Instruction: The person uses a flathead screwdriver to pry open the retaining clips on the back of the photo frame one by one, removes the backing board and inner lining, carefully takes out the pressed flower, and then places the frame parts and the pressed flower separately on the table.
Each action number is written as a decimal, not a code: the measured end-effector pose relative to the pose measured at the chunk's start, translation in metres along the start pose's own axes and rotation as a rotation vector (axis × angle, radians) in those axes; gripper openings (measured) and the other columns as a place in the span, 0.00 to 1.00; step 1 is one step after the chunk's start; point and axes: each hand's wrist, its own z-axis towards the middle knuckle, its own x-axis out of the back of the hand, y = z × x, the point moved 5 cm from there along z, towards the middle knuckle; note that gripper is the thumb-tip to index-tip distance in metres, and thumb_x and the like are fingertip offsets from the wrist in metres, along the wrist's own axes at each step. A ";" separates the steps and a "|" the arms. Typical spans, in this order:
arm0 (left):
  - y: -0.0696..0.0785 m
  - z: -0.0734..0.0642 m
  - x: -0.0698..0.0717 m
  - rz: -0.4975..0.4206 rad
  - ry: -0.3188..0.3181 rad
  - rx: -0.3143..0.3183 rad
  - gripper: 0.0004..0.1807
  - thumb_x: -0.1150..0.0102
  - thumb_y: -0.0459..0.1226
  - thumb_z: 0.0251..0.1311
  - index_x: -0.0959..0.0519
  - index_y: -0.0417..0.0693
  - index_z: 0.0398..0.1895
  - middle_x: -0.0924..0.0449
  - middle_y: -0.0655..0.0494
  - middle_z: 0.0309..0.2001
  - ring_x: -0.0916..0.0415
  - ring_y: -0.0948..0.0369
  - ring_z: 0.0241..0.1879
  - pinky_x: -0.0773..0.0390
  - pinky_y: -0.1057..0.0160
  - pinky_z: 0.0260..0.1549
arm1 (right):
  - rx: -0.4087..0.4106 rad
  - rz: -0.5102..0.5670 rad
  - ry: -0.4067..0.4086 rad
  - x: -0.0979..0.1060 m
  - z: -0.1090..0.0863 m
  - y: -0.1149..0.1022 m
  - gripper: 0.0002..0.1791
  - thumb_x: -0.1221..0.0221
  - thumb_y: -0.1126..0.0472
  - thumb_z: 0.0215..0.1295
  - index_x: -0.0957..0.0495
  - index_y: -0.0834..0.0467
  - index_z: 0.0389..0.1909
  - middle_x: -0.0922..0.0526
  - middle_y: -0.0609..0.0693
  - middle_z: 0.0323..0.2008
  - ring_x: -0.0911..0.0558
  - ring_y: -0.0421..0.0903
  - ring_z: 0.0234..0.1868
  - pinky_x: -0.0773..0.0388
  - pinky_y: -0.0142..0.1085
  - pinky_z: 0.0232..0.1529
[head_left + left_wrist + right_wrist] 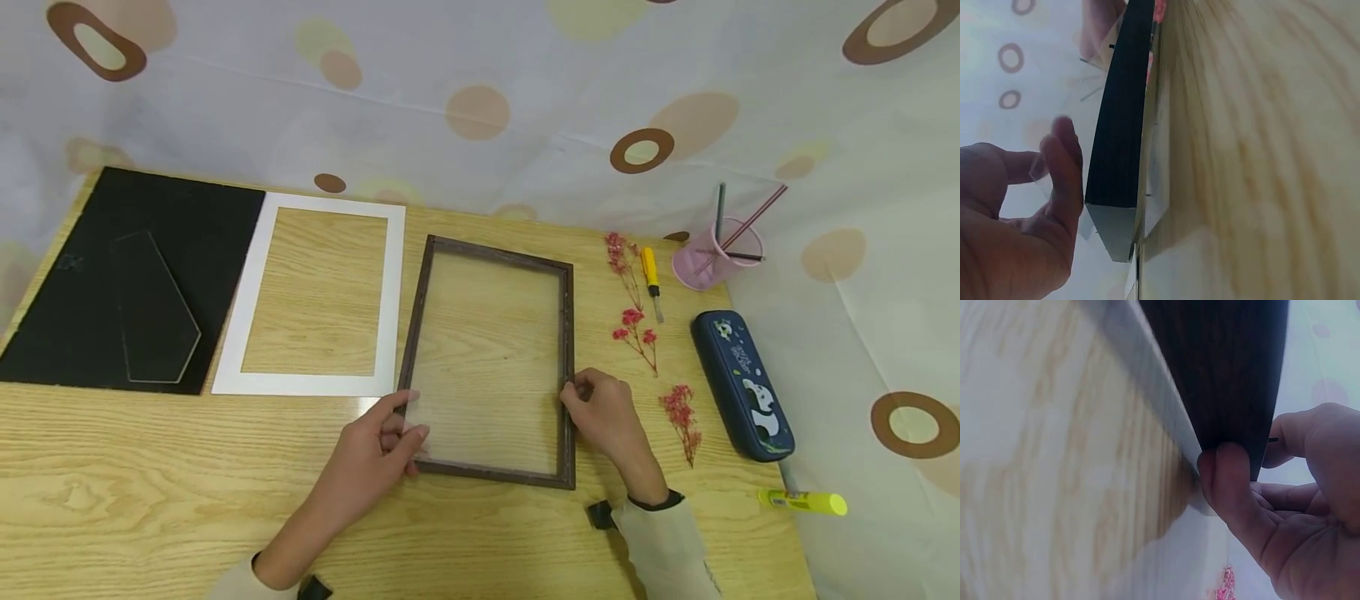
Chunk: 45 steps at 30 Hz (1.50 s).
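A dark brown picture frame [568, 333] lies over the wooden table in the head view, its opening facing up. Within its outline is a clear sheet [487, 358], whose corner [1039, 169] shows between the left fingers in the left wrist view. My left hand [375, 450] pinches this sheet at the frame's near left corner, thumb above. On the right side, my right hand [603, 412] grips the frame's side bar [1229, 381] between thumb and fingers. A white mat [309, 385] and a black backing board with a stand flap [67, 275] lie left of the frame.
Dried red flower sprigs [680, 412] and a yellow-handled screwdriver [649, 271] lie to the right. Beyond them are a pink pen cup [697, 265], a dark blue pencil case [738, 375] and a yellow glue stick [806, 502]. A patterned cloth [420, 75] hangs behind the table.
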 end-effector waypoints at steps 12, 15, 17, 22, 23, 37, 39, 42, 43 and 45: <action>-0.003 -0.004 0.005 -0.185 -0.042 0.080 0.17 0.50 0.30 0.74 0.32 0.43 0.63 0.15 0.46 0.27 0.18 0.52 0.18 0.17 0.55 0.19 | 0.010 -0.027 -0.012 0.000 0.004 0.004 0.09 0.43 0.65 0.66 0.18 0.68 0.37 0.18 0.55 0.26 0.23 0.43 0.21 0.27 0.33 0.21; -0.004 -0.005 0.008 -0.215 -0.041 0.071 0.16 0.51 0.29 0.74 0.32 0.43 0.61 0.15 0.45 0.27 0.18 0.51 0.17 0.17 0.55 0.19 | 0.007 -0.022 -0.020 0.000 0.005 0.005 0.09 0.43 0.65 0.67 0.18 0.68 0.38 0.18 0.55 0.26 0.23 0.43 0.21 0.27 0.33 0.21; -0.004 -0.005 0.012 -0.235 -0.037 0.054 0.16 0.51 0.29 0.74 0.33 0.42 0.61 0.15 0.44 0.27 0.19 0.51 0.16 0.17 0.54 0.19 | 0.009 -0.021 -0.021 0.000 0.005 0.005 0.10 0.43 0.65 0.67 0.18 0.68 0.38 0.18 0.55 0.26 0.23 0.43 0.21 0.27 0.33 0.21; -0.004 -0.007 0.023 -0.254 -0.039 -0.047 0.16 0.51 0.30 0.74 0.33 0.37 0.61 0.15 0.43 0.27 0.21 0.54 0.14 0.20 0.55 0.14 | 0.016 -0.023 -0.011 0.001 0.005 0.004 0.10 0.43 0.65 0.66 0.18 0.69 0.37 0.18 0.55 0.26 0.23 0.43 0.21 0.28 0.33 0.21; -0.004 -0.007 0.025 -0.259 -0.040 -0.061 0.16 0.51 0.30 0.75 0.33 0.37 0.61 0.15 0.43 0.26 0.21 0.54 0.14 0.21 0.56 0.13 | 0.017 -0.022 -0.009 0.002 0.005 0.004 0.10 0.43 0.65 0.66 0.18 0.69 0.37 0.18 0.55 0.26 0.23 0.43 0.21 0.28 0.32 0.21; -0.005 -0.020 0.052 -0.317 -0.018 -0.142 0.15 0.51 0.29 0.74 0.35 0.31 0.59 0.17 0.38 0.24 0.27 0.60 0.11 0.25 0.60 0.09 | 0.013 -0.022 -0.047 0.002 0.009 -0.002 0.11 0.44 0.65 0.67 0.18 0.70 0.39 0.17 0.57 0.28 0.23 0.44 0.24 0.27 0.34 0.24; -0.005 -0.021 0.056 -0.322 -0.018 -0.154 0.15 0.51 0.28 0.74 0.35 0.30 0.59 0.16 0.40 0.24 0.28 0.61 0.10 0.26 0.60 0.08 | 0.003 -0.029 -0.046 0.002 0.009 -0.001 0.12 0.44 0.64 0.67 0.18 0.70 0.39 0.17 0.57 0.29 0.22 0.45 0.25 0.26 0.34 0.25; -0.007 -0.025 0.064 -0.336 -0.026 -0.180 0.14 0.52 0.26 0.73 0.35 0.28 0.58 0.16 0.43 0.24 0.29 0.61 0.10 0.27 0.60 0.08 | -0.020 -0.038 -0.042 0.003 0.007 0.001 0.12 0.44 0.64 0.67 0.18 0.70 0.40 0.17 0.58 0.30 0.22 0.46 0.26 0.26 0.35 0.26; -0.008 -0.027 0.068 -0.340 -0.029 -0.190 0.14 0.52 0.26 0.73 0.35 0.28 0.58 0.16 0.44 0.24 0.29 0.61 0.10 0.27 0.60 0.07 | -0.026 -0.040 -0.041 0.003 0.007 0.002 0.12 0.44 0.64 0.67 0.18 0.69 0.40 0.17 0.58 0.30 0.22 0.46 0.26 0.26 0.34 0.26; -0.011 -0.033 0.076 -0.347 -0.023 -0.206 0.15 0.53 0.24 0.73 0.35 0.28 0.59 0.16 0.45 0.24 0.30 0.62 0.09 0.29 0.61 0.07 | -0.024 -0.037 -0.046 0.003 0.007 0.002 0.12 0.44 0.64 0.67 0.18 0.70 0.40 0.17 0.58 0.30 0.22 0.46 0.25 0.26 0.34 0.26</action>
